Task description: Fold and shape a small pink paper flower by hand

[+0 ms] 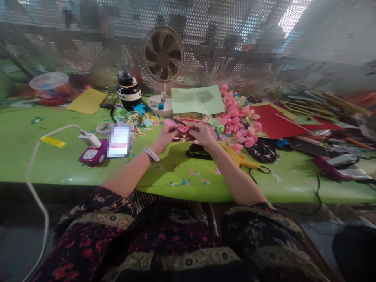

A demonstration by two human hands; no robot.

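Between my two hands is a small pink paper flower (184, 129), raised a little over the green table (164, 166). My left hand (167, 136), with a white band on its wrist, pinches the flower's left side. On its right side the fingers of my right hand (202, 135) are closed. A black stapler (199, 151) lies just below my right hand, partly behind the forearm. Right of that forearm rests a yellow glue gun (242, 161). A heap of pink paper flowers (235, 113) spreads beyond my right hand.
A small fan (163, 55) and a black bottle (128, 92) stand at the back. Left are a lit phone (119, 141) and a purple power socket (93, 153) with a white cable. Red paper (276, 121) and sticks lie right. Paper scraps (138, 121) litter the middle.
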